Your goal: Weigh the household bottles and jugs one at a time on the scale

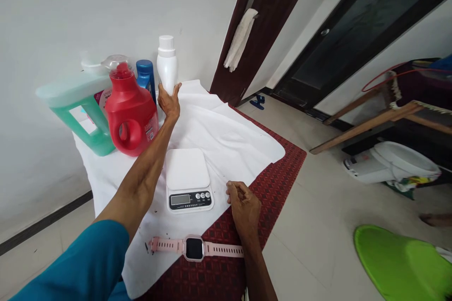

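Note:
My left hand (169,101) reaches to the back of the table and wraps round the lower part of a white plastic bottle (166,63) with a white cap, which stands upright. My right hand (243,204) rests on the edge of the white cloth (229,136) to the right of a white digital kitchen scale (188,178), with its fingers curled and nothing visible in them. The scale's platform is bare. A pink smartwatch (195,248) lies flat near the table's front edge, just in front of my right hand.
A red detergent jug (131,113), a green jug (81,108) and a blue bottle (145,77) stand at the back left against the wall. The table has a dark red cover (282,164). A green plastic stool (402,263) and a white bucket (391,162) are on the floor at the right.

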Available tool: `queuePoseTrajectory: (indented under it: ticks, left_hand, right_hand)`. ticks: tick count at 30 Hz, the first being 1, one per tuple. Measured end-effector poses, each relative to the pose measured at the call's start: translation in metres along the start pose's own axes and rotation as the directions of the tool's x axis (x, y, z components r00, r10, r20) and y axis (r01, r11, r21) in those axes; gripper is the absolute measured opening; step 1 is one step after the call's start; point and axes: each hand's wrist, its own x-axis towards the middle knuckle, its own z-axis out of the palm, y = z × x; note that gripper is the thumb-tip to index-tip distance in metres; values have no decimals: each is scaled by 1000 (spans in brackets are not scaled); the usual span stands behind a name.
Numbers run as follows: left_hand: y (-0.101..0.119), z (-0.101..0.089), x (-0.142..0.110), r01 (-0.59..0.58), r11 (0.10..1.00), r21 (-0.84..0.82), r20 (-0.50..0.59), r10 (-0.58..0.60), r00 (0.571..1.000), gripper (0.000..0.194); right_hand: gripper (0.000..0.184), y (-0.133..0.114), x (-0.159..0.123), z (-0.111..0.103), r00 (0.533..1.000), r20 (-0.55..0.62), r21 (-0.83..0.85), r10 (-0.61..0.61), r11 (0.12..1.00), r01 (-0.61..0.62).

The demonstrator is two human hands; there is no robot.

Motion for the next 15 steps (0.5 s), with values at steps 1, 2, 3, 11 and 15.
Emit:
queuePoseTrajectory:
  ticks: [1,2,3,11,15]
  left_hand:
    - [0,2,4,5,1000,15,22,-5,1000,35]
    - [0,5,7,8,1000,27,34,-9,999,36]
    - [1,7,10,11,999,38,37,-12,999,37]
    - [3,-5,-16,-117,992,44,93,112,989,82]
    - [-19,-48,-66,-306,946,-103,326,323,889,74]
  right_hand:
    - [46,0,0,0,1000,0,-2,1,1000,-1]
    - [46,0,1,0,1000,0,-6,5,1000,-5]
    - [45,0,1,0,1000,-2,-9,11,1000,-11]
    - [46,4,1,1,1000,-11,-19,5,1000,-5]
    - [45,4,0,2,1000,-20,-22,15,1000,-16]
